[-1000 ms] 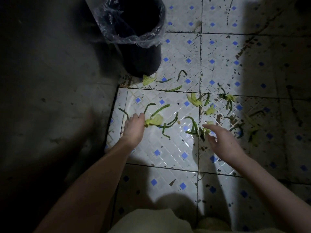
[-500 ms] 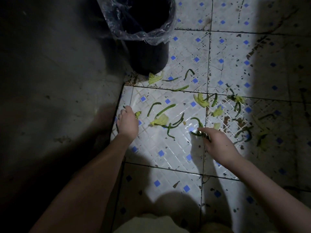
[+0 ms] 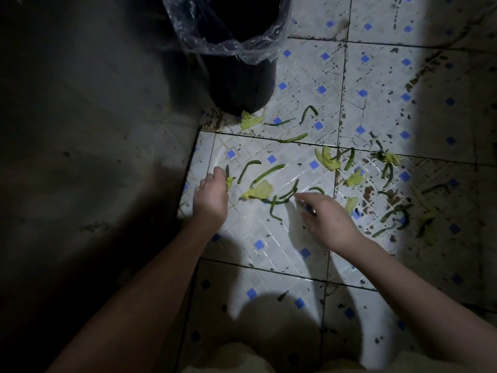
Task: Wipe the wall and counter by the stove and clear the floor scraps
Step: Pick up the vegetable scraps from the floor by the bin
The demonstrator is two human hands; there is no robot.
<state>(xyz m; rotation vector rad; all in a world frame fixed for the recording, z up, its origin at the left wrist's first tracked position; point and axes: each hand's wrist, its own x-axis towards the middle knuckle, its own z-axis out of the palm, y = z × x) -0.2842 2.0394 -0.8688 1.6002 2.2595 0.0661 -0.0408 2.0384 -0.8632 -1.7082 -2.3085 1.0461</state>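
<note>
Your left hand (image 3: 209, 196) is low at the left edge of the white glazed floor tile with blue diamond inlays (image 3: 255, 238), just beside the dark grey concrete wall (image 3: 94, 130). Its fingers are curled and pinch a small yellow-green leaf scrap (image 3: 229, 181). A thin dark green stem (image 3: 227, 170) lies against the fingertips.

Your right hand (image 3: 329, 220) is to the lower right. The index finger stretches toward a tangle of curled green bean strips (image 3: 285, 196) and the other fingers are bent. Something dark shows between them; can't tell whether the hand holds anything.

Between the hands, a crumpled yellow-green leaf piece (image 3: 259, 191) lies flat on the tile, touching the end of a long green strip (image 3: 269, 172). A hooked green strip (image 3: 248, 169) lies just left of that.

More floor scraps lie on the tiles to the right: a pale folded leaf (image 3: 329, 160) and a stem-and-leaf cluster (image 3: 387, 162). Others are half in shadow.

The black round plastic bin (image 3: 242, 84) with its clear bag liner (image 3: 215, 36) stands upright in the corner beyond your hands. A flat leaf bit (image 3: 250, 119) lies at its base. The tiles are speckled with dark grime. Beige fabric (image 3: 228, 356) shows at the bottom edge.
</note>
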